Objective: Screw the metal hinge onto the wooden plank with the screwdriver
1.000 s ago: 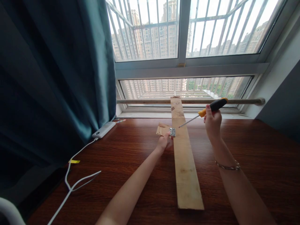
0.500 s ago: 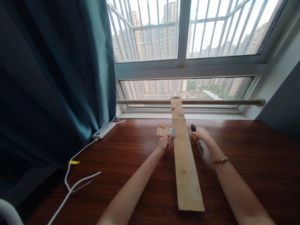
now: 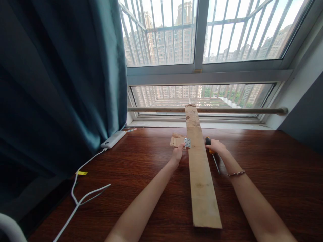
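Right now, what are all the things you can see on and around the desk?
Long plank: one, pale wood, down the desk's middle.
Small wood piece: one, tan, left of the plank.
Hinge: one, silver, joining both.
Screwdriver: one, orange-black, on desk.
Power bank: one, white, with cable.
Curtain: one, teal, left.
Desk: one, dark brown.
Left hand: on small piece.
Right hand: on screwdriver.
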The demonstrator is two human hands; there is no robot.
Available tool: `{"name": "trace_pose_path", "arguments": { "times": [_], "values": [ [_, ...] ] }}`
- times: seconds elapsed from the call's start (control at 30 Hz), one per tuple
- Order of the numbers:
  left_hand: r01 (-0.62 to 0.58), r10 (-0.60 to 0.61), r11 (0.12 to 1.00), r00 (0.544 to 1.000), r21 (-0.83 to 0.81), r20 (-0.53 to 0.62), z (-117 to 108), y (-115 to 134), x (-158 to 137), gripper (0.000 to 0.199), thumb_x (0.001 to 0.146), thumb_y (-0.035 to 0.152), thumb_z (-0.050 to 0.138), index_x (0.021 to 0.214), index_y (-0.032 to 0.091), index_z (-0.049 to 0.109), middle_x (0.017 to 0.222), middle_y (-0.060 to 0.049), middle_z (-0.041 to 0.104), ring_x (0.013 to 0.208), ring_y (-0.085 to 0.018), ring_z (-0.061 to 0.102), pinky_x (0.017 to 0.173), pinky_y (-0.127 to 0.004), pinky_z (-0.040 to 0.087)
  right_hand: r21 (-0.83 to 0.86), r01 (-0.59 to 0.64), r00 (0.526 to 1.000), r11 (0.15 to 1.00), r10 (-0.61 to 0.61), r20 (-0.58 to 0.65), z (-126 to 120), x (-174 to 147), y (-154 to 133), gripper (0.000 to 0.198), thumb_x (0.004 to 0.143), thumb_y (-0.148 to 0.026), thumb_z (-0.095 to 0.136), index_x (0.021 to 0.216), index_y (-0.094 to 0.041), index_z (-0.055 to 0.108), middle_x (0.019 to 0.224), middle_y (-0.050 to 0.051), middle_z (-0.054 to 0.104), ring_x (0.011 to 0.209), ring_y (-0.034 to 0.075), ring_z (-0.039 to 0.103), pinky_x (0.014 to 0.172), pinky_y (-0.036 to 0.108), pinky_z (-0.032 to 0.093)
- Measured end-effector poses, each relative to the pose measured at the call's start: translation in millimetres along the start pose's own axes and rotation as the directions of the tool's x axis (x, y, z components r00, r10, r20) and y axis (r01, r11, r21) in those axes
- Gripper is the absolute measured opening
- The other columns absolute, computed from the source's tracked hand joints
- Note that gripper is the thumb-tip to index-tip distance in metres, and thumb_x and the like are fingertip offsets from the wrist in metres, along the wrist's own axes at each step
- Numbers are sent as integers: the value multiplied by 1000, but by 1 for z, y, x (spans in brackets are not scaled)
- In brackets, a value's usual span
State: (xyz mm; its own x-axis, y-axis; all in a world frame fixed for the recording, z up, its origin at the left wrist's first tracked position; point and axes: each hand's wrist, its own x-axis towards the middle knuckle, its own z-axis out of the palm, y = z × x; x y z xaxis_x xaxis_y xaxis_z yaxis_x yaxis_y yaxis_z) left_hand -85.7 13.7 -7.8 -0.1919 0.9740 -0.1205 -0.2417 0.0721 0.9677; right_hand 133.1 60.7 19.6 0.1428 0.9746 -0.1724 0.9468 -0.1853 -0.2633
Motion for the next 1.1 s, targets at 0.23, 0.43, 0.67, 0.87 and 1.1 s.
{"name": "trace_pose_path", "arguments": {
  "times": [0.23,0.43,0.67,0.87,1.1],
  "values": [
    [6,-7,999,999,-31,-36,5,1,-2,29,70,34,65,91,14,70,108,-10,68,104,-24,60,87,-32,44,106,226,961,968,-204,-187,-34,-28,-30,33,86,-44,52,103,-18,62,98,11,69,89,21,65,74,28,47],
    [55,-60,994,997,-95,-47,9,8,-9,29,70,33,63,89,13,70,108,-11,68,104,-23,59,79,-29,46,381,580,812,720,-474,-341,-41,-55,-54,37,71,-53,65,82,-17,66,73,3,66,66,17,61,60,26,44],
    [105,-105,981,994,-161,10,9,6,-9,23,69,33,62,77,13,70,94,-12,71,99,-24,62,86,-35,44,598,647,743,473,-568,-354,-9,-70,-86,15,65,-30,71,73,-18,69,60,-2,62,56,12,53,54,22,40],
    [115,-120,978,993,-174,-20,10,5,-10,23,68,30,64,84,14,70,106,-11,68,104,-24,59,83,-32,45,718,572,809,397,-416,-415,-5,-62,-86,29,66,-46,68,66,-17,64,58,0,59,52,12,49,52,24,42],
    [133,-147,958,989,-253,-36,12,7,-12,16,66,28,69,75,14,68,89,-7,69,84,-16,61,69,-25,45,891,417,907,180,-136,-398,-1,-49,-81,42,74,-61,51,69,-20,52,64,-1,56,55,13,53,54,26,46]
  ]
}}
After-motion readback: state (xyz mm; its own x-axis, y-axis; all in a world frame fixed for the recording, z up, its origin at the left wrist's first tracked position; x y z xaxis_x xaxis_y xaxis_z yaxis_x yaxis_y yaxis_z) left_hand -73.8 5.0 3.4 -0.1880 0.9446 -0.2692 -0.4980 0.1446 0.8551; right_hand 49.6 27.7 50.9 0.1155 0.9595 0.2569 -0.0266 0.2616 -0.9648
